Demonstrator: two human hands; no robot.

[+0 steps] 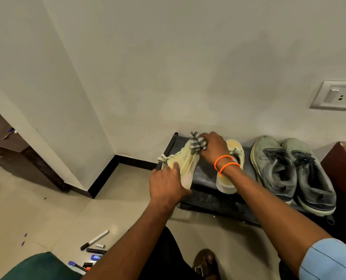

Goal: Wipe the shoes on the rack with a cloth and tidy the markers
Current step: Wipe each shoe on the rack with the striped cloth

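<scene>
My left hand (167, 183) grips a pale yellow shoe (185, 164) by its heel end, tilted above the left end of the black shoe rack (206, 196). My right hand (213, 147) holds a bunched grey striped cloth (197, 143) against the toe of that shoe. The second yellow shoe (229, 178) stands on the rack, partly hidden by my right wrist. A pair of grey-green sneakers (289, 170) sits at the rack's right. Several markers (94, 240) lie scattered on the floor at the lower left.
A dark red cabinet (343, 168) stands right of the rack. A wall socket (337, 96) is above it. A dark wooden unit (16, 146) is at far left. A green cushion (40, 265) and my sandalled foot (205, 261) are at the bottom.
</scene>
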